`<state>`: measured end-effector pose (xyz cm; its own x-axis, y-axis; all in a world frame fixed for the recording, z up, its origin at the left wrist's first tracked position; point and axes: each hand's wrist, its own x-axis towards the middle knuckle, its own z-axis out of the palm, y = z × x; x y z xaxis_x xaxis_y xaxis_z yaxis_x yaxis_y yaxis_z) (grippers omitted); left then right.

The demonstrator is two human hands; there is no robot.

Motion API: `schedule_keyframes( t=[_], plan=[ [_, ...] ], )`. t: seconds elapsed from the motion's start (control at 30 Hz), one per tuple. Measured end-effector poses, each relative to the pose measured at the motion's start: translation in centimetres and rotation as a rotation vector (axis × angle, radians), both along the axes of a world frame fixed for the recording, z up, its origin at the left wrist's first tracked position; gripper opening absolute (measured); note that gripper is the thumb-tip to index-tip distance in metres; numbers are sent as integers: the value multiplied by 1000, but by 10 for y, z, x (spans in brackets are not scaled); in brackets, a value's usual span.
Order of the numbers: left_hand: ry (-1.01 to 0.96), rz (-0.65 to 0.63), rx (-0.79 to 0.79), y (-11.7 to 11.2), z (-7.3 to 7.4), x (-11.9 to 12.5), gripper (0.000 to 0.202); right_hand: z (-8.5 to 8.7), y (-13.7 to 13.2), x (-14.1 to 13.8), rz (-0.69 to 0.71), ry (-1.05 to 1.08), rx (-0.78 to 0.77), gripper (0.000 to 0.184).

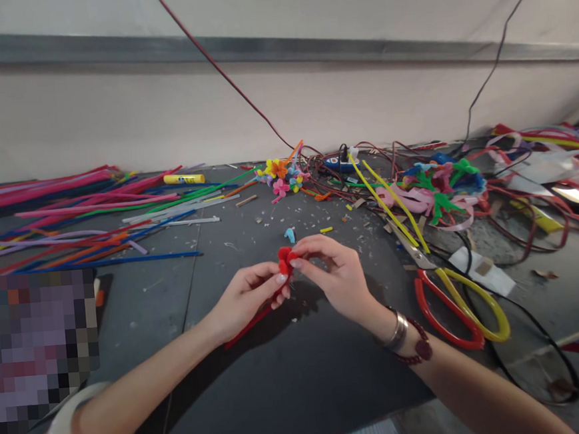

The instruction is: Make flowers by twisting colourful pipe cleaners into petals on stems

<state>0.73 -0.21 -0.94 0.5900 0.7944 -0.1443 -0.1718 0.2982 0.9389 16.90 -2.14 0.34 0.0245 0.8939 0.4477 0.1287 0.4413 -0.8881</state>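
Note:
A red pipe cleaner (285, 261), bent into small looped petals at one end, is held between both hands above the dark table. My left hand (255, 290) pinches it at the lower left side of the loops, thumb on top. From the other side, my right hand (331, 267) grips the loops between thumb and forefinger. A straight red tail (248, 327) slants down to the left beneath my left hand. Just beyond the fingers lie a small light-blue piece (289, 234) and a short yellow piece (326, 230).
Many coloured pipe cleaners (78, 207) lie at the back left, near a yellow glue stick (184, 179). Finished small flowers (281, 174) sit at the back centre. Scissors with red and yellow handles (445, 285) lie right of my right hand, among cables, ribbons and green-and-pink pieces (442, 185).

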Motion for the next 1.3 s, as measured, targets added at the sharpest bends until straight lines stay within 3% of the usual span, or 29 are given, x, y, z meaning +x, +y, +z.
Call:
schedule_keyframes(
  t=[0.17, 0.47, 0.63, 0.73, 0.87, 0.97, 1.03, 1.1, 1.17, 1.3],
  plan=[
    [-17, -34, -1, -1, 2, 0, 19, 2, 0, 2, 91, 12, -18, 5],
    [0, 37, 24, 3, 3, -1, 21, 5, -3, 2, 87, -68, 85, 10],
    [200, 150, 293, 3, 6, -3, 16, 2, -1, 4, 64, 102, -108, 13],
    [342, 190, 490, 3, 10, -4, 17, -1, 0, 4, 111, 33, -236, 18],
    [376, 189, 599, 4, 12, -5, 20, -3, 0, 2, 158, -26, -236, 14],
    [370, 138, 578, 5, 10, -6, 21, 1, -1, 3, 91, -58, -126, 15],
    [348, 79, 507, 6, 7, -7, 22, 5, -1, 5, 74, -123, -16, 24],
    [305, -7, 400, 7, 5, -8, 22, 10, 0, 9, 106, -204, 63, 22],
    [257, -103, 298, 8, 3, -9, 24, 14, 3, 14, 176, -252, 62, 14],
    [150, -242, 170, 8, 2, -10, 31, 17, 7, 22, 382, -182, -102, 11]
  ],
)
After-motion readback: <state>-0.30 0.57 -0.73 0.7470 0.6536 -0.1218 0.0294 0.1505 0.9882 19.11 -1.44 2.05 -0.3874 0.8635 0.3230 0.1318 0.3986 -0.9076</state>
